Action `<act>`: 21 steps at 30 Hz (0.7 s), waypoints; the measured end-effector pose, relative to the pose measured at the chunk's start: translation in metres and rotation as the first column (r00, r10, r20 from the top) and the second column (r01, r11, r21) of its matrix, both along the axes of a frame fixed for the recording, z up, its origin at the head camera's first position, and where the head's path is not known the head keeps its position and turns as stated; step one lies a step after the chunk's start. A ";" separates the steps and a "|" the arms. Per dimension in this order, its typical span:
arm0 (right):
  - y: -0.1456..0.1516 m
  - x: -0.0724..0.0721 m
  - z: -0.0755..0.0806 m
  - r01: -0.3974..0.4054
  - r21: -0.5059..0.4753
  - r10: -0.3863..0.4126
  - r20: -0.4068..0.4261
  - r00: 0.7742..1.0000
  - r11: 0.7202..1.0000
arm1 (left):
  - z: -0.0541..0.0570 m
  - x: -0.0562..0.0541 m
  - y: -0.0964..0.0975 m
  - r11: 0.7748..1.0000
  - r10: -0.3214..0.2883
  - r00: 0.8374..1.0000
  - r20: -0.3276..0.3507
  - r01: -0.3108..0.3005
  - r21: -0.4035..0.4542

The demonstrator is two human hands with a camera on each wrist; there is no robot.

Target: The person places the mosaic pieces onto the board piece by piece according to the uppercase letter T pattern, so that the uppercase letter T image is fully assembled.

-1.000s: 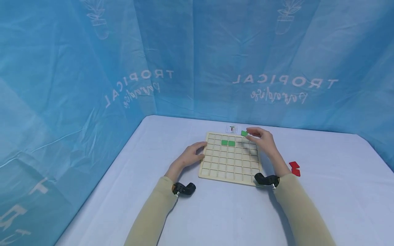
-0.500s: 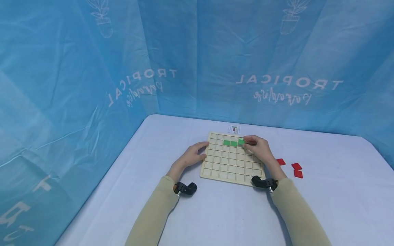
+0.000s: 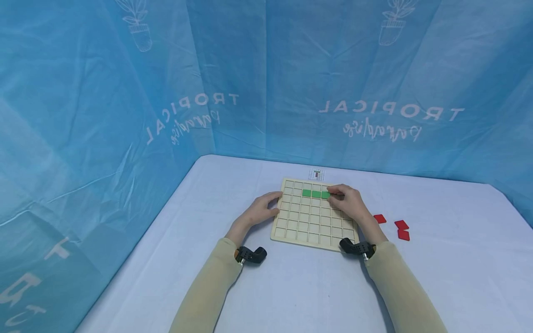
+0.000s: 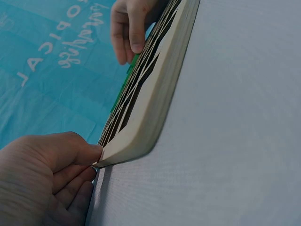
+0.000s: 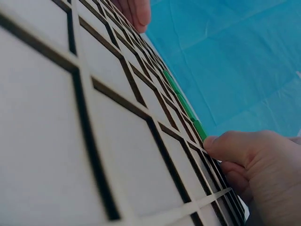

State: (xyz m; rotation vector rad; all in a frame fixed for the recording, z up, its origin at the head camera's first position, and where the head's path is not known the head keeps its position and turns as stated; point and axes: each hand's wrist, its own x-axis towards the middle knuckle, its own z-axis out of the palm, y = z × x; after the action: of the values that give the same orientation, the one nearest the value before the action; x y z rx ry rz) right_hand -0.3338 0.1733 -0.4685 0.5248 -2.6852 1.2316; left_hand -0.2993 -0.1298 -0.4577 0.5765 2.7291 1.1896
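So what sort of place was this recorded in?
Probably a makeshift recording booth: blue printed curtains hang behind and beside a white-covered table, and black wrist cameras sit on both arms.

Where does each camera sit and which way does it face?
Head: on the head, looking forward and down at a pale wooden grid board; khaki sleeves, left hand and right hand show.
Left wrist: on that wrist, looking along the board's edge; left hand near, right hand beyond.
Right wrist: on that wrist, looking across the board; right hand near, left hand beyond.
Wrist views share the board, flat green tiles and blue fabric backdrop.
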 end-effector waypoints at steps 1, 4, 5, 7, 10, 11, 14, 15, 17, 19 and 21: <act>0.000 0.000 0.000 0.005 0.005 -0.005 -0.001 1.000 1.000 | 0.000 0.000 0.000 1.000 -0.002 1.000 -0.001 0.002 0.000; 0.000 0.000 0.000 0.007 0.010 -0.006 -0.009 1.000 1.000 | 0.000 0.000 0.000 1.000 -0.003 1.000 0.001 0.003 -0.002; 0.000 0.001 0.000 0.006 0.014 -0.006 -0.014 1.000 1.000 | 0.000 0.000 0.000 1.000 -0.002 1.000 0.003 0.002 -0.004; 0.000 0.001 0.000 0.006 0.014 -0.006 -0.013 1.000 1.000 | 0.000 0.000 0.000 1.000 0.002 1.000 0.008 -0.002 -0.005; -0.001 0.002 0.001 -0.005 0.021 0.006 -0.014 1.000 1.000 | -0.001 -0.001 0.000 1.000 0.004 1.000 0.012 -0.004 -0.010; -0.001 0.002 0.001 -0.010 0.019 0.010 -0.012 1.000 1.000 | -0.001 -0.001 0.000 1.000 0.004 1.000 0.012 -0.004 -0.011; -0.002 0.002 0.002 -0.014 -0.030 0.015 0.009 1.000 0.999 | 0.000 -0.001 -0.001 1.000 0.003 1.000 0.010 -0.003 -0.011; -0.002 0.002 0.003 -0.009 -0.065 0.010 0.027 1.000 0.998 | 0.001 0.000 -0.001 1.000 0.002 1.000 0.010 -0.002 -0.007; -0.002 0.003 0.005 0.007 -0.151 0.004 0.074 0.997 0.989 | 0.001 0.000 -0.001 1.000 -0.002 1.000 0.010 0.002 -0.008; -0.001 0.004 0.011 0.024 -0.242 0.005 0.116 0.993 0.970 | 0.000 -0.001 -0.001 1.000 -0.004 1.000 0.009 0.004 -0.012; 0.000 0.006 0.018 0.030 -0.298 0.011 0.135 0.991 0.954 | 0.000 -0.001 -0.001 1.000 -0.004 1.000 0.005 0.004 -0.011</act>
State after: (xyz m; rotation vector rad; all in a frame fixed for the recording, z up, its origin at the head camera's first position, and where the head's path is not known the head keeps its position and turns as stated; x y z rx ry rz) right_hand -0.3277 0.1735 -0.4507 0.3975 -2.5282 1.6891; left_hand -0.3005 -0.1312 -0.4580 0.5767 2.7269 1.1731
